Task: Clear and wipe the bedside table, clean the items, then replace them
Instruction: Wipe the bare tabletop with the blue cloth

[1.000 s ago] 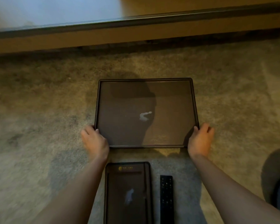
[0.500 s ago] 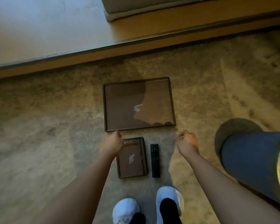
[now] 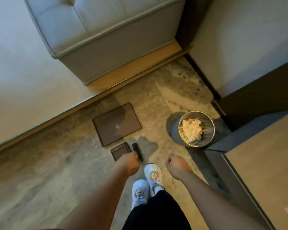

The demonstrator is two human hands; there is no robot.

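Three dark things lie on the carpet [image 3: 40, 188] before the sofa [image 3: 106, 39]: large tray [image 3: 116, 124], small tray [image 3: 119, 152], remote [image 3: 136, 149]. Right, a bin [image 3: 196, 129] holds crumpled paper [image 3: 190, 130]. We curl our left hand [image 3: 129, 163] and right hand [image 3: 175, 164] loosely, grasping nothing.

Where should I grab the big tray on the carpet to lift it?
Take the large tray by its two short raised rims, one hand each side, coming down from above. It lies flat on the carpet, so the thin lip is probably the only purchase; both hands look empty.
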